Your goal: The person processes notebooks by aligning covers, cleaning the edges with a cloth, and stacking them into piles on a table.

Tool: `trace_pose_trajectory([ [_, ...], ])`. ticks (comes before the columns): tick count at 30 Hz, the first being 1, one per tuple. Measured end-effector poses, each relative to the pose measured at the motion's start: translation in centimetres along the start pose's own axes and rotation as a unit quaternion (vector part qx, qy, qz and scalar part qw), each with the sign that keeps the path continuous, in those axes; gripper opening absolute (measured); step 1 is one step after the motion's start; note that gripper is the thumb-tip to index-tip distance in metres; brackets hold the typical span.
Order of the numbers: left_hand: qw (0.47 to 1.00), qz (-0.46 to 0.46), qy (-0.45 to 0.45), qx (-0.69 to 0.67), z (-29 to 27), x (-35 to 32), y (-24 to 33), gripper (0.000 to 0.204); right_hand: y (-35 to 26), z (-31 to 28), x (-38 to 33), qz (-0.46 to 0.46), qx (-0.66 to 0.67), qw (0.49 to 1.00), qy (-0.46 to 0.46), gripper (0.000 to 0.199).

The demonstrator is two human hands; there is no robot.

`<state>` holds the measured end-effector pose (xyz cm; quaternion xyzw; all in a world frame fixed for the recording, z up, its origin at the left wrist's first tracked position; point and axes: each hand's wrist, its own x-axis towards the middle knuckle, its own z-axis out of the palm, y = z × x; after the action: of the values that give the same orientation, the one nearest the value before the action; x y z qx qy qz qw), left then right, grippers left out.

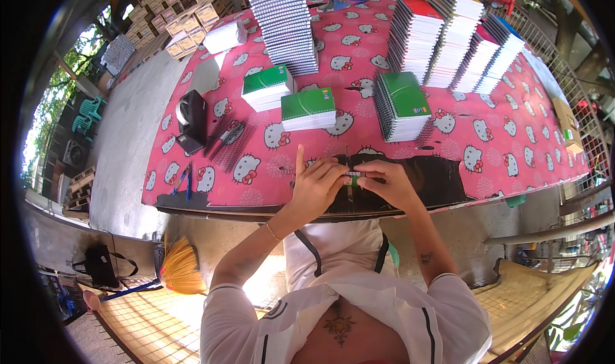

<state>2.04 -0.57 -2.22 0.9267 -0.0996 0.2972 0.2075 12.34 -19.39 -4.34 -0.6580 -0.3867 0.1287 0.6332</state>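
Note:
At the table's near edge, over the black patch, both my hands meet around what looks like a green notebook (355,180), seen almost edge-on with its white pages and binding edge upward. My left hand (317,183) pinches its left end, forefinger stretched out and away. The fingers of my right hand (385,181) close on its right end. Most of it is hidden by my fingers. Beyond my hands lie a stack of green notebooks (309,110) without visible coils and, to the right, a stack of coil-bound green notebooks (402,105).
Loose dark binding coils (229,145) lie left of my hands, beside a black tape dispenser (191,122) and blue pens (182,179). Another green stack (268,87) stands behind. Tall notebook stacks (285,31) rise at the back, more red-covered ones (415,37) to the right.

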Motion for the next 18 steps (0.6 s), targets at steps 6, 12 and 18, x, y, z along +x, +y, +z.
trace_pose_trajectory([
  [6, 1.000, 0.011, -0.003, -0.008, -0.1, 0.5, 0.2, 0.023, -0.9, -1.9, 1.0, 0.081, -0.020, 0.995, -0.060, 0.013],
  [12, 0.999, 0.038, -0.028, 0.014, -0.3, 0.7, 0.9, 0.028, -0.8, -0.5, 1.7, -0.024, -0.115, 0.993, -0.021, 0.013],
  [18, 0.993, -0.085, -0.007, -0.081, -2.5, 3.3, 2.5, 0.021, -5.6, 1.0, 0.8, -0.074, -0.211, 0.964, 0.142, 0.028],
])
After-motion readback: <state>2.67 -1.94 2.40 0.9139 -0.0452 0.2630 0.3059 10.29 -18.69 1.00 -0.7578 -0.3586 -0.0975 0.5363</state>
